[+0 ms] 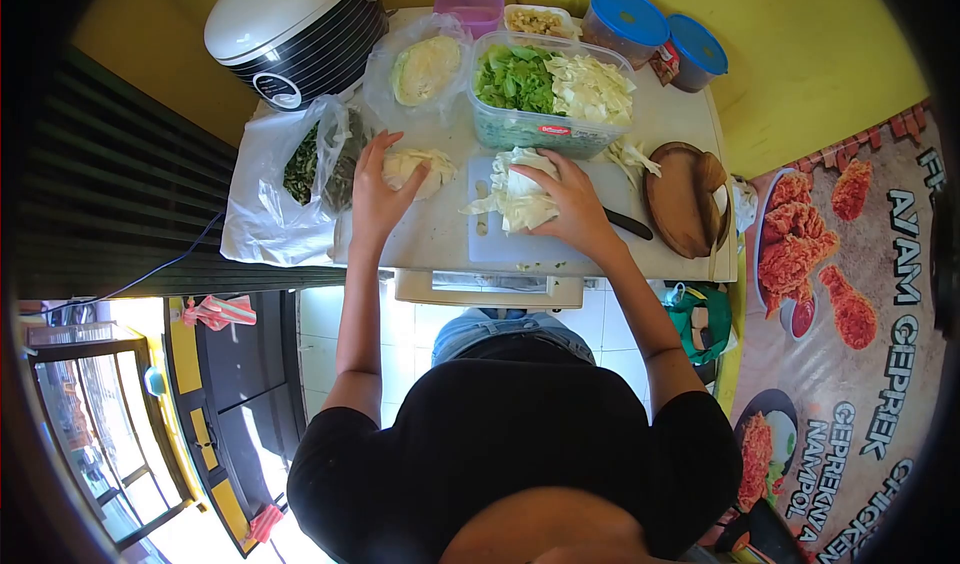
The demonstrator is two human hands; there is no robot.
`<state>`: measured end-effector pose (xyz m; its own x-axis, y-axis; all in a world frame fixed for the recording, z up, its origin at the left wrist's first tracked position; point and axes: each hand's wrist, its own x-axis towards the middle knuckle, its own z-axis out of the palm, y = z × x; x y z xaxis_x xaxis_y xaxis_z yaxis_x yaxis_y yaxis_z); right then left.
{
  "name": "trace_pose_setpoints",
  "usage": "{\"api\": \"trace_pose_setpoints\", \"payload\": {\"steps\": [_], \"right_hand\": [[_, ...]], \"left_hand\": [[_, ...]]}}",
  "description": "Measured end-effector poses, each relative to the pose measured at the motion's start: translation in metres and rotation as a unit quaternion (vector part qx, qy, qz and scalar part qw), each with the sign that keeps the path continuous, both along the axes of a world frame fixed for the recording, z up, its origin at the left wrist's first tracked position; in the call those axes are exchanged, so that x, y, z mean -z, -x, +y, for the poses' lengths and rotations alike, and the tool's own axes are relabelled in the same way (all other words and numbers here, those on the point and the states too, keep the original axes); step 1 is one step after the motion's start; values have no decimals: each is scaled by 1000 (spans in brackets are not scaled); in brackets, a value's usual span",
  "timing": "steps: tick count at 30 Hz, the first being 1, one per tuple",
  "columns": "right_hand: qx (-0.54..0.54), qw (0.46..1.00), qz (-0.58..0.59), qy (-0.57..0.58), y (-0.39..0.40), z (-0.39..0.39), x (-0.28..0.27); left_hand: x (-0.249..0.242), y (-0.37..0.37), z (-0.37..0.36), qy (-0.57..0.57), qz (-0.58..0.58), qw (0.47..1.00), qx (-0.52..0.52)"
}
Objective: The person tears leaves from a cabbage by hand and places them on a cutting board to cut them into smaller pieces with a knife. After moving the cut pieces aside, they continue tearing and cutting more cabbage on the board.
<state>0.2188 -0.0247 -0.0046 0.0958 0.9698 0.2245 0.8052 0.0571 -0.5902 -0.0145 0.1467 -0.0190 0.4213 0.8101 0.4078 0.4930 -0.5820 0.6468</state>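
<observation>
My right hand (572, 196) is wrapped round a bunch of pale cabbage (522, 194) on the white cutting board (490, 249). To the left, my left hand (382, 186) has its fingers apart beside a piece of cabbage (425, 170) on the table; its fingertips reach the piece's edge, and whether they touch it is unclear. A knife with a black handle (628, 224) lies at the board's right side, its blade mostly hidden. Behind the board, a clear container (540, 134) holds green leaves (515, 79) and cut cabbage (592, 86).
A rice cooker (300, 34) stands at the back left, near bagged cabbage (427, 70) and a bag of dark greens (318, 159). Blue-lidded tubs (627, 19) are at the back right. A wooden mortar (680, 199) sits right of the knife. Cabbage shreds (632, 158) lie behind it.
</observation>
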Motion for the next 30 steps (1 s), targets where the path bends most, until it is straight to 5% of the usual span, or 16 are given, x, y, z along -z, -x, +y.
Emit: {"api": "trace_pose_setpoints", "payload": {"steps": [12,16,21,23,26,30], "right_hand": [[-86,985,123,-89,-3,18,15],[-107,977,137,-122,13,36,9],[-120,975,-11,-188,42,66,-3],[-105,976,-61,-180,50,79,12],[-18,965,-215,-150,56,91,42],[-63,984,-164,-3,56,71,3]], "left_hand": [[3,0,-20,-24,-12,998,62],[19,-17,-28,-74,-54,994,-57],[14,-17,-25,-95,-103,988,-65],[18,-8,-24,41,-290,956,-4],[16,-1,-34,78,-302,950,6],[14,-6,-53,-50,-79,996,1]]}}
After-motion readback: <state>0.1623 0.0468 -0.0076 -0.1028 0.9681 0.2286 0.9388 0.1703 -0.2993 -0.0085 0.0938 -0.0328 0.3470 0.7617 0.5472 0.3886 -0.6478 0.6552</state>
